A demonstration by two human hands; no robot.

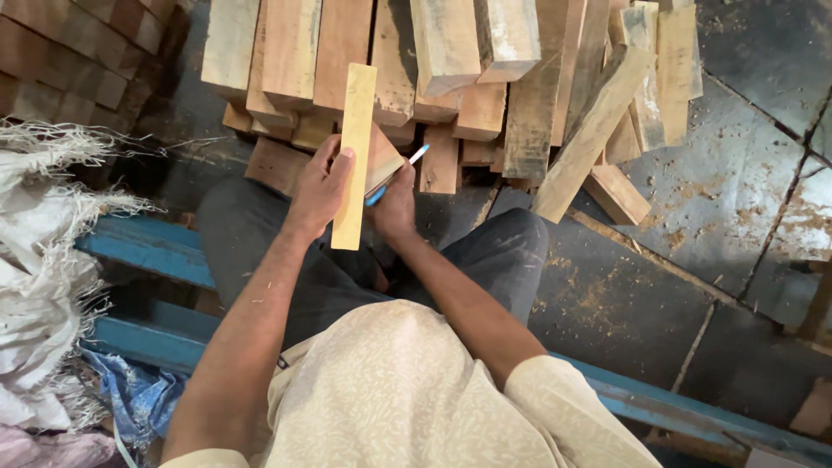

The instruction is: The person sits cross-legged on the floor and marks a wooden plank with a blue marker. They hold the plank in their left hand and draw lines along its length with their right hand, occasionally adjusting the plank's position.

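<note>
Left hand [319, 186]: closed around a pale wood strip [355, 156], thumb pressed on its face, held upright above the lap.
Right hand [394, 204]: closed on a blue and white pen [397, 175], tip beside the strip.
Wood block [381, 160]: behind the strip, between both hands.
Timber pile [485, 78]: stacked on the floor [745, 173] just ahead.
Bench [152, 247]: blue, under the person.
Sack [39, 260]: white, frayed, at left.

The person wears a cream short-sleeved shirt [407, 390] with a faint leafy pattern at lower centre, dark grey trousers [485, 260] above it, forearms bare.
</note>
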